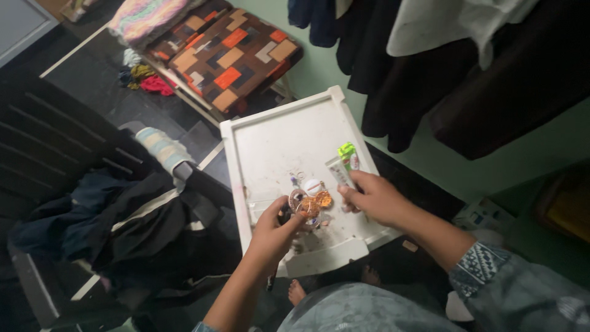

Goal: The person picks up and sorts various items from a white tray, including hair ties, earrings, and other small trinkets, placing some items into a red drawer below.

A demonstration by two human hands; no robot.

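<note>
- Fingers of my left hand (275,232) pinch at a small cluster of orange-and-copper trinkets (310,203) lying on the white tray (276,141); something small and dark sits under my thumb, but it is too blurred to name.
- My right hand (373,198) is curled shut around the lower end of a white tube (342,169), whose green cap end (348,152) points away from me, up the tray.
- Trinkets lie near the tray's front edge, between my two hands, with a round white piece (312,185) touching the cluster on its far side.
- Beyond the tray, a cushion patterned in orange, tan and brown blocks (233,55) rests on a low frame.
- To my left, dark clothes (123,215) are heaped over a chair.
- Dark garments (430,74) hang against the green wall (547,144) above the tray.
</note>
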